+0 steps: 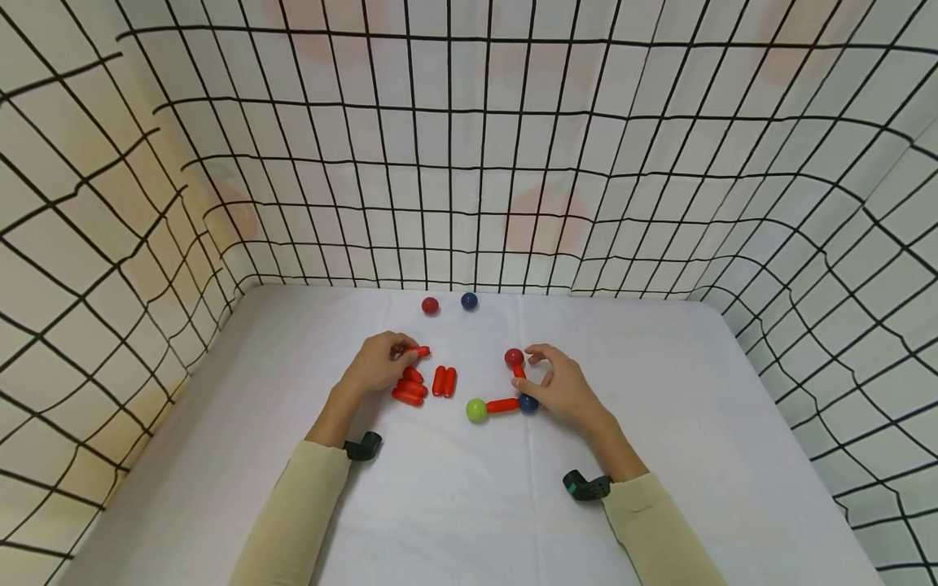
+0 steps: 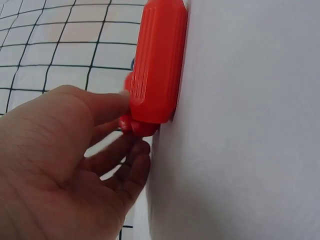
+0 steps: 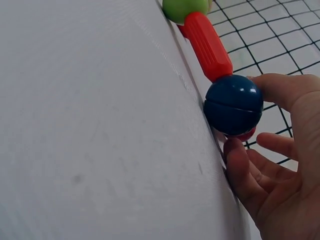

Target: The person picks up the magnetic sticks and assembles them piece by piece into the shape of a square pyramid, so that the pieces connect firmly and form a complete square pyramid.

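My left grip [image 1: 381, 361] pinched a red rod [image 1: 422, 352], fingers parted only by its thickness, just beyond the loose rods [image 1: 410, 391] on the counter [image 1: 454, 505]. My right grip [image 1: 563, 389] stood loosely spread beside the blue ball [image 1: 528, 404] at the bend of the ball-and-rod piece [image 1: 502, 405]; I could make out no firm hold. Lifting the rod clear of its neighbours while steadying that ball seemed cleanest.

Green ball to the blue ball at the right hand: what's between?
One red ridged rod, joining the green ball to that blue ball; head and right-wrist views show it.
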Available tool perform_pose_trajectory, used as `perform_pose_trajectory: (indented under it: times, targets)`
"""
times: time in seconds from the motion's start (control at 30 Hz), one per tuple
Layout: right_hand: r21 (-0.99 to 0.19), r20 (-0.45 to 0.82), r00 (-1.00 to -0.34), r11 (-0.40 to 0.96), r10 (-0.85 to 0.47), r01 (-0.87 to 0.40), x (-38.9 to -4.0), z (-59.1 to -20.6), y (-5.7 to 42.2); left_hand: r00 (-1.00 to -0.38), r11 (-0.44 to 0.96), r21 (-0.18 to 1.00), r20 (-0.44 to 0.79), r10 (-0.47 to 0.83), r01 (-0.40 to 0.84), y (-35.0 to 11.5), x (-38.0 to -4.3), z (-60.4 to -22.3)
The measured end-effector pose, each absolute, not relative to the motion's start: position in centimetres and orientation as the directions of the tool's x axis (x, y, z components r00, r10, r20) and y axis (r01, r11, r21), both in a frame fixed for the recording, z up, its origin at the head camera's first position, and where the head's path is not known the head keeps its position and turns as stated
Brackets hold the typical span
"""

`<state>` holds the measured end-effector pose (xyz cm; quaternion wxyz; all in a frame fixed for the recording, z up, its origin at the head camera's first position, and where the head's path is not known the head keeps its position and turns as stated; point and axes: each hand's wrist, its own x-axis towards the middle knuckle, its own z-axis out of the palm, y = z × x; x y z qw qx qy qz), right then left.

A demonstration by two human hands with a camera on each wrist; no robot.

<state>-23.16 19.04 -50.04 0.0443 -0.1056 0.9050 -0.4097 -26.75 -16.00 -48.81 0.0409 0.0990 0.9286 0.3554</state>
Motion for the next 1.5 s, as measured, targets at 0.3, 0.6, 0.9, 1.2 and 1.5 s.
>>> perform_pose_trajectory:
  times: [0.3, 0.6, 0.9, 1.2, 1.5]
  targets:
    - [-0.76, 0.048, -0.958, 0.612, -0.282, -0.219, -23.6, -50.3, 18.8, -0.973, 0.642, 0.737, 0.092, 0.212, 0.209, -15.3, -26.9, -48.6]
    - [-0.785, 0.016, -0.966, 0.595, -0.259, -0.172, -23.5, -50.5, 18.8, -0.952, 0.643, 0.719, 0.084, 0.294, 0.262, -13.0, -27.0, -48.5]
    - [-0.769, -0.009, -0.975, 0.625, -0.22, -0.134, -23.1, -50.5, 18.3, -0.925, 0.66, 0.677, 0.085, 0.37, 0.326, -9.8, -26.9, -47.9]
    - [-0.783, -0.027, -0.975, 0.611, -0.222, -0.117, -22.9, -50.2, 18.1, -0.899, 0.659, 0.653, 0.078, 0.432, 0.374, -6.9, -26.9, -47.6]
    - [-0.801, -0.012, -0.973, 0.585, -0.231, -0.129, -22.9, -50.6, 18.2, -0.89, 0.668, 0.639, 0.059, 0.453, 0.382, -5.6, -27.3, -47.8]
